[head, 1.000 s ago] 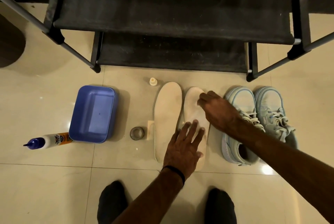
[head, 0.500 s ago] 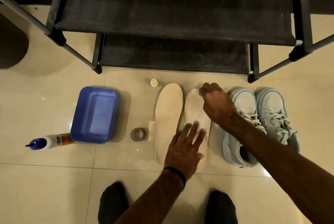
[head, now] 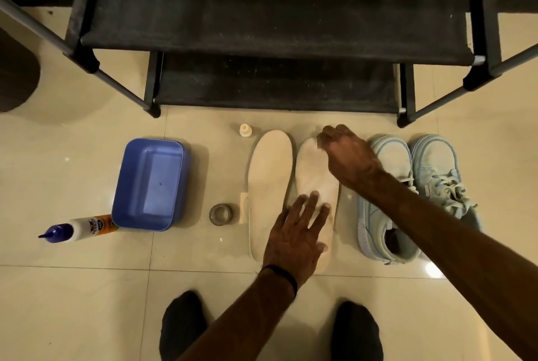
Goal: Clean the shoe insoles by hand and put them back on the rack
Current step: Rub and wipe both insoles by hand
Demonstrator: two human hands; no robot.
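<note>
From the head camera, two insoles lie side by side on the tiled floor in front of the shoe rack (head: pixel 276 40), their long axes running away from the person, toes toward the rack. The right insole (head: pixel 316 174) is the one being worked; the left insole (head: pixel 269 183) lies just beside it, untouched.

The left hand (head: pixel 294 235) lies flat over the heel half of the right insole, fingers straight and spread, pressing it to the floor and gripping nothing. The right hand (head: pixel 349 156) reaches across from the sneakers (head: pixel 413 186) to the toe end, fingers curled at the tip. Something pale seems pinched there, but whether it is a cloth or the insole's own edge I cannot tell.

The coming move looks like a rub along the insole's length, from the toe back toward the pinning hand. The blue tub (head: pixel 150 183) and the bottle (head: pixel 78 228) lie well apart to the left.
</note>
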